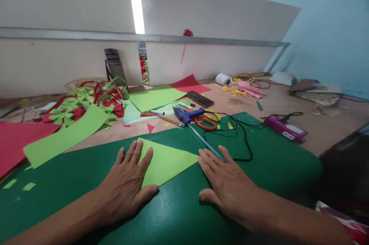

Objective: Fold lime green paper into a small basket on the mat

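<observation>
Our left hand (127, 185) lies flat and open on the left part of the light green paper (170, 162), near us on the dark mat (273, 160). Our right hand (227, 185) lies open on the mat, just right of the paper.

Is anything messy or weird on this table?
Yes. A tangled heap of red and green paper cuttings sprawls at the back left. Small green scraps litter the green mat. The blue glue gun lies on its side, and a black cord loops loosely over the mat.
</observation>
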{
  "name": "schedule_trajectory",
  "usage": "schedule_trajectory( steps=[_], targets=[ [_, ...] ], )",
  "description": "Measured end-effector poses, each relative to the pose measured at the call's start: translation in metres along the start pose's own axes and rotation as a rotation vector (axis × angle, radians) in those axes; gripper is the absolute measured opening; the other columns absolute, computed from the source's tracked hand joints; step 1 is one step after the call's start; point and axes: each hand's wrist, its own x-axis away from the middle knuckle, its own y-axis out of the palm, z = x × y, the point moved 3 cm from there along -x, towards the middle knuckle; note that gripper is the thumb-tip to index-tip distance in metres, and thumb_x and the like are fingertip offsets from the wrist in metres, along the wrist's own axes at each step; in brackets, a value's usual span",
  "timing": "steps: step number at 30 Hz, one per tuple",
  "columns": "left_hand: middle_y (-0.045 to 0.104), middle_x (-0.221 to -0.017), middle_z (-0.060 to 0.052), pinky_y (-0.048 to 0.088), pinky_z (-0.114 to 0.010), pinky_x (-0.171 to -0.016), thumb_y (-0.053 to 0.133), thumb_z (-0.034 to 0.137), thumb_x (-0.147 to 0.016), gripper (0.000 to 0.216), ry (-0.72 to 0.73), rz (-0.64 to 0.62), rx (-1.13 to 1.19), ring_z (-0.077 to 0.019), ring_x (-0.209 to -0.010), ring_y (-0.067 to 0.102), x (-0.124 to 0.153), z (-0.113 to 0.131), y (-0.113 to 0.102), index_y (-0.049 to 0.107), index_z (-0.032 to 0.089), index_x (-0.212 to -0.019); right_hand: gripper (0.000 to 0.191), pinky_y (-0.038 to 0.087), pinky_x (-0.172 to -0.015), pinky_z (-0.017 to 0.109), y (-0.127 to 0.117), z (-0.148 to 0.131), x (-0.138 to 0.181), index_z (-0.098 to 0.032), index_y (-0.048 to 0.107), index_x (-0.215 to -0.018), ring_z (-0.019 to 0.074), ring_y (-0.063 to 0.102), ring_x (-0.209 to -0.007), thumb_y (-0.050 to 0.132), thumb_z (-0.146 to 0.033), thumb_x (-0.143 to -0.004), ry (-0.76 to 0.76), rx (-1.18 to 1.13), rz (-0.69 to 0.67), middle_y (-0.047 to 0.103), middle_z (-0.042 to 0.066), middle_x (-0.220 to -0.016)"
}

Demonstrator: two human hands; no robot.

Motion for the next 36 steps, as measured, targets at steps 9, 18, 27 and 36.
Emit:
schedule_trajectory(
  steps=[9, 18, 27, 36],
  targets=[
    [0.001, -0.148, -0.027, 0.005, -0.064, -0.105, 0.024, 0.075, -0.084, 0.091, 0.121, -0.091, 0.011, -0.0394, -0.137, -0.004, -0.012, -0.014, -0.018, 0.014, 0.01, -0.148, 0.069, 0.022, -0.106, 0.062, -0.024, -0.02, -0.034, -0.007, 0.041, -0.137, 0.0331, 0.03, -0.135, 0.037, -0.058, -0.09, -0.253, -0.099, 0.147, 0.036, 0.021, -0.143],
    [0.004, -0.149, -0.025, 0.004, -0.066, -0.105, 0.03, 0.066, -0.088, 0.084, 0.111, -0.099, 0.049, -0.0391, -0.137, -0.003, -0.003, -0.003, -0.024, 0.017, 0.008, -0.147, 0.079, 0.011, -0.111, 0.056, -0.026, -0.045, -0.072, -0.002, 0.016, -0.145, 0.0309, 0.006, -0.14, 0.045, -0.05, -0.088, -0.378, -0.371, -0.273, 0.008, 0.021, -0.15],
    [-0.003, -0.147, -0.026, 0.01, -0.054, -0.111, 0.023, 0.073, -0.085, 0.097, 0.122, -0.163, 0.285, -0.0368, -0.136, -0.01, 0.03, 0.047, -0.03, 0.011, -0.002, -0.145, 0.085, 0.002, -0.108, 0.063, -0.012, -0.041, -0.072, -0.007, 0.014, -0.145, 0.033, 0.005, -0.139, 0.038, -0.063, -0.086, -0.424, -0.327, -0.22, 0.007, 0.019, -0.15],
    [-0.001, -0.148, -0.025, 0.016, -0.054, -0.11, 0.03, 0.077, -0.081, 0.102, -0.056, -0.13, 0.245, -0.0373, -0.138, -0.002, 0.074, 0.014, -0.015, 0.017, -0.002, -0.144, 0.084, 0.006, -0.106, 0.066, -0.004, -0.039, -0.075, -0.008, 0.013, -0.145, 0.0348, 0.008, -0.139, 0.037, -0.063, -0.087, -0.43, -0.256, -0.148, 0.009, 0.019, -0.15]
  ],
)
